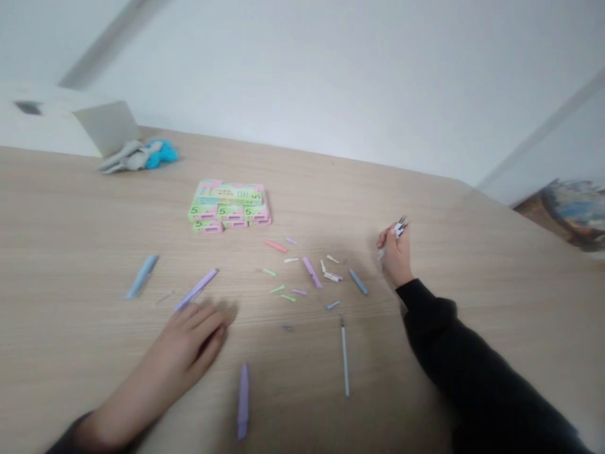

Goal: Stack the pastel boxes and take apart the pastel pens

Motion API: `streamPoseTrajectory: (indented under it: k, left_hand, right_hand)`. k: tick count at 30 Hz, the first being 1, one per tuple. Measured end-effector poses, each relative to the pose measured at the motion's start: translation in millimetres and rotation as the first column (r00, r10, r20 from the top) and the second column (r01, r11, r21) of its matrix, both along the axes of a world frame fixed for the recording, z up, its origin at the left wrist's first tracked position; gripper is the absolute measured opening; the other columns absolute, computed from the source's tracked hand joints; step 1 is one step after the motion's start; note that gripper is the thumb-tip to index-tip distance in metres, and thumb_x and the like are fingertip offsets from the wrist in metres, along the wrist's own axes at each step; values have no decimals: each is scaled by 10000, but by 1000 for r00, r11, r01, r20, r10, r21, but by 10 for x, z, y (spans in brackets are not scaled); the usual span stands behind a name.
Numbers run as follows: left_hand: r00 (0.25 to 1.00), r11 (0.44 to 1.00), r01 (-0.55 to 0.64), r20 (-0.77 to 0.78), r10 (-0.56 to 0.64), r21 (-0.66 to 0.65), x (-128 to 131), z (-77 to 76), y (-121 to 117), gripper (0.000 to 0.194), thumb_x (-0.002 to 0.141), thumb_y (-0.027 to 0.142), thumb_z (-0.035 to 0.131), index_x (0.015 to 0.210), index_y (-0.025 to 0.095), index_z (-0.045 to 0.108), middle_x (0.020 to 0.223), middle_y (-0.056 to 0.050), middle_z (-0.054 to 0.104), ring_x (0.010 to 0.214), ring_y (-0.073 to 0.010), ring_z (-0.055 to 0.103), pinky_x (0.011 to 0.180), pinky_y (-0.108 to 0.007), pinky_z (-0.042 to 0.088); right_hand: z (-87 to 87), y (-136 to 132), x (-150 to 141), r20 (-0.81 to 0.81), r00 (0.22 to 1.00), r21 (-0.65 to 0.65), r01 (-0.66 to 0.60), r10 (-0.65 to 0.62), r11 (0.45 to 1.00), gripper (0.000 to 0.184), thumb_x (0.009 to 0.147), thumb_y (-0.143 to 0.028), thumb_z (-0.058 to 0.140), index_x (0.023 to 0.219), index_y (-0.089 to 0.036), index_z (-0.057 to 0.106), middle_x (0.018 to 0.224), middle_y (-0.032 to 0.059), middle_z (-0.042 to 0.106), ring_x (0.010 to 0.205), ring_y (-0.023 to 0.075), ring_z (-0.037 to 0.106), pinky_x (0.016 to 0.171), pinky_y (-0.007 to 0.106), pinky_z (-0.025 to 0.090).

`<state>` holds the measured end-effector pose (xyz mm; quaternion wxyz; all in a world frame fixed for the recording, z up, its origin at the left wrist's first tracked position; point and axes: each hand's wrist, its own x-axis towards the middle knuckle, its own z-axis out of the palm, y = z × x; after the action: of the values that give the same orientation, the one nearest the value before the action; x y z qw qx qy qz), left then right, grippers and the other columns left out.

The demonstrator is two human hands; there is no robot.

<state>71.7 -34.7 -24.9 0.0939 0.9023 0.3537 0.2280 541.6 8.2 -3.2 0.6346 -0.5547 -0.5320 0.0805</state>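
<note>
My right hand (396, 252) is closed around a small bundle of pen refills (401, 227), white with dark tips, held above the right part of the table. My left hand (191, 340) lies palm down on the tabletop, fingers loosely stretched, holding nothing I can see. Just beyond its knuckles is a purple pen barrel (197, 289). Another purple pen barrel (242, 402) lies nearer to me. Between my hands are a single white refill (345, 356), a purple barrel piece (312, 272), a blue barrel piece (358, 281) and several small green parts (277, 289).
Stacked green and pink boxes (230, 205) stand beyond the loose parts. A blue barrel (142, 276) lies at left, a coral piece (276, 246) in the middle. Grey and blue gloves (139, 156) rest by a white box (106, 126) against the wall.
</note>
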Motion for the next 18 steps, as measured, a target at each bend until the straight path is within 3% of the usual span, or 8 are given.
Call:
streamPoseTrajectory:
  k: [7, 18]
  left_hand:
    - [1000, 999, 20, -11, -20, -29, 14, 66, 41, 237, 973, 299, 439, 944, 215, 659, 922, -57, 702, 888, -224, 631, 812, -354, 495]
    - [999, 998, 38, -9, -39, -41, 11, 119, 86, 250, 973, 306, 428, 838, 204, 613, 797, -38, 666, 775, -204, 622, 728, -329, 486]
  right_hand:
    - [-226, -348, -7, -82, 995, -12, 60, -61, 998, 157, 986, -426, 445, 961, -271, 429, 771, -35, 505, 695, 138, 545, 752, 313, 521]
    - [-311, -466, -22, -73, 993, -38, 87, -89, 995, 210, 1004, -447, 413, 924, -256, 446, 779, -27, 544, 739, 135, 602, 761, 313, 510]
